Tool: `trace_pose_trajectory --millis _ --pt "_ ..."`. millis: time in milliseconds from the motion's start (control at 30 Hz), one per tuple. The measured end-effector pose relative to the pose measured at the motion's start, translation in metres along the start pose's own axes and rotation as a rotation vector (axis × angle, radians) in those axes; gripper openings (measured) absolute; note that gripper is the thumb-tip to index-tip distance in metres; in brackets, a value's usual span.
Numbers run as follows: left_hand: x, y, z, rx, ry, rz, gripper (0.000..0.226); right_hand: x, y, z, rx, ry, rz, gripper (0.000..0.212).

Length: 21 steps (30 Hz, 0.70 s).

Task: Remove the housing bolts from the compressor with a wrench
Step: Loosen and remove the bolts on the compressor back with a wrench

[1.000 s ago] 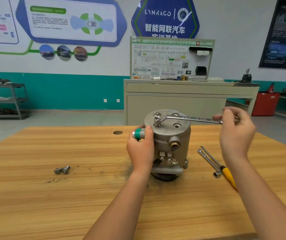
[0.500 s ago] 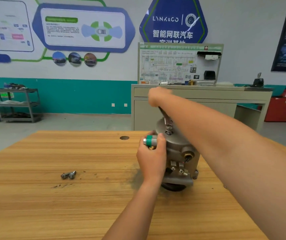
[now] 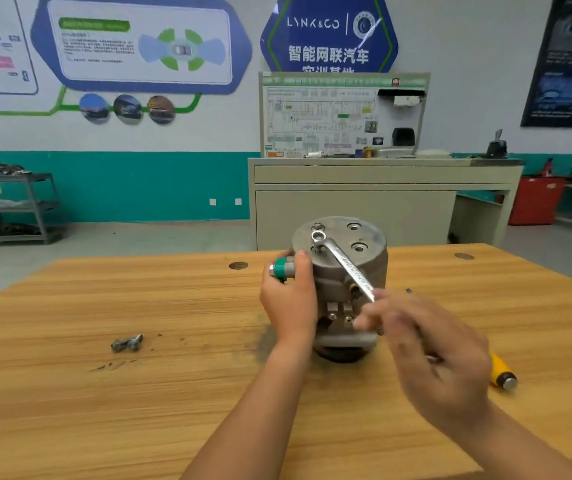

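A grey metal compressor point(image 3: 364, 271) stands upright on the wooden table point(image 3: 139, 393). My left hand point(image 3: 289, 303) grips its left side, by a port with a green ring point(image 3: 281, 267). A silver ring wrench point(image 3: 341, 263) sits on a housing bolt point(image 3: 319, 236) on the top face, its handle slanting down toward me. My right hand point(image 3: 429, 351), blurred by motion, holds the wrench's near end. Two more bolt heads point(image 3: 356, 237) show on the top face.
Two loose bolts point(image 3: 127, 342) lie on the table to the left. A yellow-handled tool point(image 3: 502, 372) lies at the right, partly behind my right hand. A grey workbench point(image 3: 381, 202) stands behind the table, a metal rack point(image 3: 14, 209) at far left.
My right hand has swung the wrench handle round the bolt: from pointing right, over the far side, to pointing toward me. My left hand has stayed on the compressor.
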<state>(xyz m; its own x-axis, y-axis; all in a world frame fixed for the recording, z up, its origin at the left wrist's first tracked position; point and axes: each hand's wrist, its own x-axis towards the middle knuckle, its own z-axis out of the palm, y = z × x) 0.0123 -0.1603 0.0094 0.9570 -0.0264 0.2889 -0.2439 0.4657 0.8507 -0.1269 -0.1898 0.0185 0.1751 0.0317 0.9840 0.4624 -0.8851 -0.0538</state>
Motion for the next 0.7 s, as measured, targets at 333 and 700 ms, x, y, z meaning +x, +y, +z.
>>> trace_pose_trajectory --millis 333,700 --pt "0.005 -0.001 -0.004 0.05 -0.084 0.041 0.009 0.087 0.154 0.006 -0.272 -0.062 0.969 0.031" --pt "-0.011 0.005 0.001 0.025 -0.085 0.025 0.005 0.154 0.124 0.145 -0.685 -0.911 0.532 0.013"
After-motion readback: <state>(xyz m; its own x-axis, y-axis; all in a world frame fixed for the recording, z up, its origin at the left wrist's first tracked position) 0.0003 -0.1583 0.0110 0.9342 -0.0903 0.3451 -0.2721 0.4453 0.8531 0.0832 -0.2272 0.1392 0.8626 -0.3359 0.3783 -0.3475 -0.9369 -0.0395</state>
